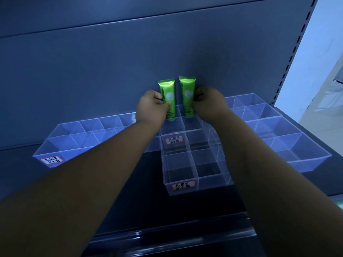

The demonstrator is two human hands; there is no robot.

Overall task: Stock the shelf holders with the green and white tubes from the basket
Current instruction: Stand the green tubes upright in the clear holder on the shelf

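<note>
Two green tubes stand upright side by side against the shelf's back panel, their lower ends down in the rear compartments of the middle clear holder (193,175). My left hand (151,108) grips the left tube (168,97), thumb across its front. My right hand (208,102) pinches the right tube (187,95) from its right side. Both crimped ends point up. The holder's front compartments hold nothing. The basket is out of view.
A clear divided holder (74,140) sits to the left and another (289,138) to the right, both with bare compartments. Handwritten labels (51,160) mark the holder fronts. The shelf's front rail (167,236) runs below my arms; the perforated upright (289,58) stands at the right.
</note>
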